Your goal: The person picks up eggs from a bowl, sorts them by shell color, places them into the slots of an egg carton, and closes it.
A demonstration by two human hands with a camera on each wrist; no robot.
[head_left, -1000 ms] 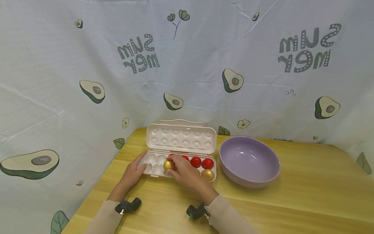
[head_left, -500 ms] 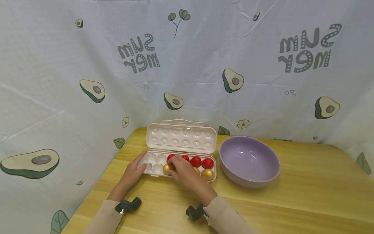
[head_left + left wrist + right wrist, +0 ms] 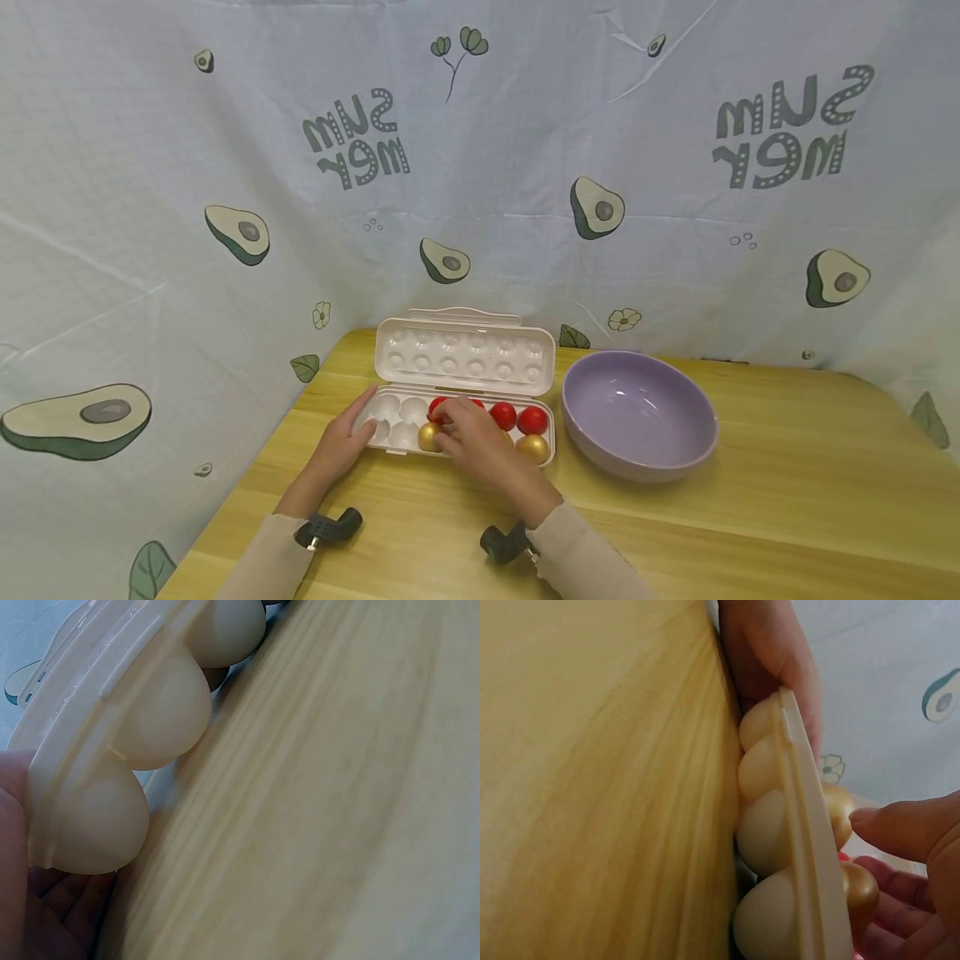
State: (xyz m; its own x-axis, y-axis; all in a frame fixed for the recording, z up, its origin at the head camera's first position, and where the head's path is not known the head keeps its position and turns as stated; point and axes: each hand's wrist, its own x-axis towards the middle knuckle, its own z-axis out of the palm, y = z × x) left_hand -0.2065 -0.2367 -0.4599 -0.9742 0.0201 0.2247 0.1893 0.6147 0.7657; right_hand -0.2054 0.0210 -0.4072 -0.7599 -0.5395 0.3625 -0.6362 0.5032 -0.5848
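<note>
A white plastic egg carton (image 3: 403, 435) lies on the table with its lid (image 3: 465, 371) raised at the back. My left hand (image 3: 341, 446) grips its left end, thumb at the rim and fingers under the cups in the left wrist view. A gold egg (image 3: 430, 437) sits in a front cup. Beside this egg is my right hand (image 3: 472, 437), thumb tip close to it and fingers loosely bent; the right wrist view shows the fingers apart from it. Another gold egg (image 3: 532, 449) and red eggs (image 3: 533, 420) fill cups further right, some partly hidden by the hand.
A large purple bowl (image 3: 640, 415) stands just right of the carton on the wooden table (image 3: 810, 483). A pale printed curtain (image 3: 510, 183) hangs behind the table and along its left side. Each wrist carries a dark camera mount (image 3: 330, 528).
The gold egg has gone down into its cup. My right hand's fingers have loosened and drawn slightly right, off the egg. The left hand has stayed on the carton.
</note>
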